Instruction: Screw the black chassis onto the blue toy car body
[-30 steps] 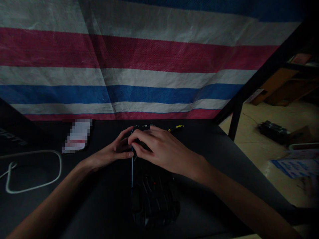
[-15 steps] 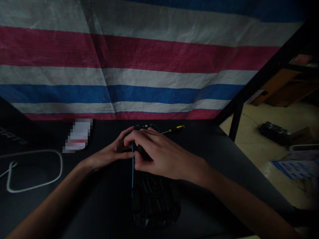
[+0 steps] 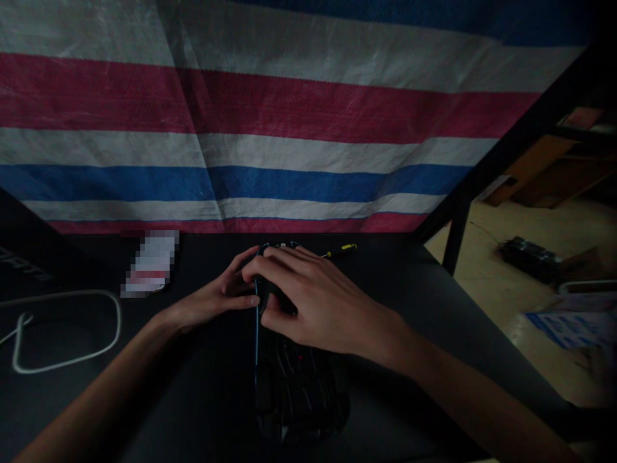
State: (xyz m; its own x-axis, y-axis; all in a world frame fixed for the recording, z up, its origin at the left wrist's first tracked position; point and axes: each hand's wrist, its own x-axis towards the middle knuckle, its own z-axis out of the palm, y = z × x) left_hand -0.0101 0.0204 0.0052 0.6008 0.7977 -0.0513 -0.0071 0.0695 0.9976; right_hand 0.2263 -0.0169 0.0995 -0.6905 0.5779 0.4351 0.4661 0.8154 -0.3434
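Note:
A black toy car [image 3: 301,386] with thin blue edging lies lengthwise on the dark table, its near end toward me. My left hand [image 3: 236,283] grips the car's far left side, with the thumb against the blue edge and the fingers partly hidden. Over the car's far half lies my right hand [image 3: 308,299], its fingers curled down onto the top and the thumb bent beneath. Whether a small part sits under those fingers is hidden. A yellow-and-black screwdriver [image 3: 348,247] lies just beyond my right hand, its shaft mostly covered by the fingers.
A blurred white packet [image 3: 152,263] and a white cable loop [image 3: 118,331] lie left on the table [image 3: 409,296]. Behind rises a striped sheet [image 3: 299,109]. Beyond the right table edge, a dark object [image 3: 530,257] is on the floor.
My right hand has shifted slightly, its fingers flattening toward the far right and covering more of the screwdriver's shaft. My left hand and the car stay almost in place.

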